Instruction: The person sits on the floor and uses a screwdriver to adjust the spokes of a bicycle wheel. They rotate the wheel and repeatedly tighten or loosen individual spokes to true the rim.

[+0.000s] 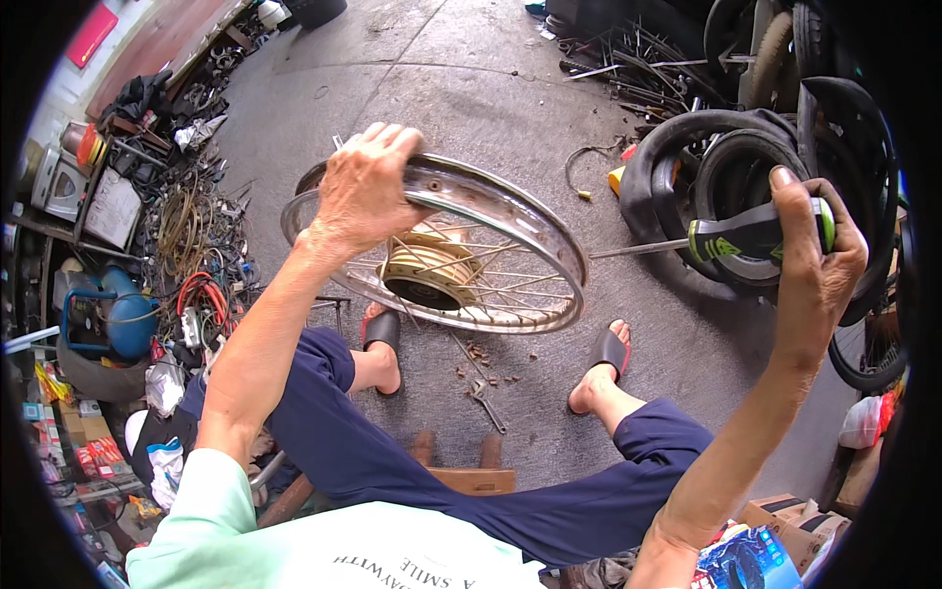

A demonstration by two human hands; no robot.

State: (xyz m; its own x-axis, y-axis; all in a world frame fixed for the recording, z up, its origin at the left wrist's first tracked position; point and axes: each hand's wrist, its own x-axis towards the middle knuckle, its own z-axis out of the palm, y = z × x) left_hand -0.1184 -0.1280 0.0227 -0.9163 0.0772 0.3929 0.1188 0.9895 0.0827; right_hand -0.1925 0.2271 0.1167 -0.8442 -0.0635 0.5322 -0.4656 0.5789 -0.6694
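Above the floor (530,393), the left hand (368,191) holds a spoked wheel (432,285), fingers closed over its rim (505,208). Right of the wheel, the right hand (826,273) wraps its fingers around a screwdriver (751,236), tip near the rim, contact unclear. The wheel's lacing looks complete, its rim bare of rubber.
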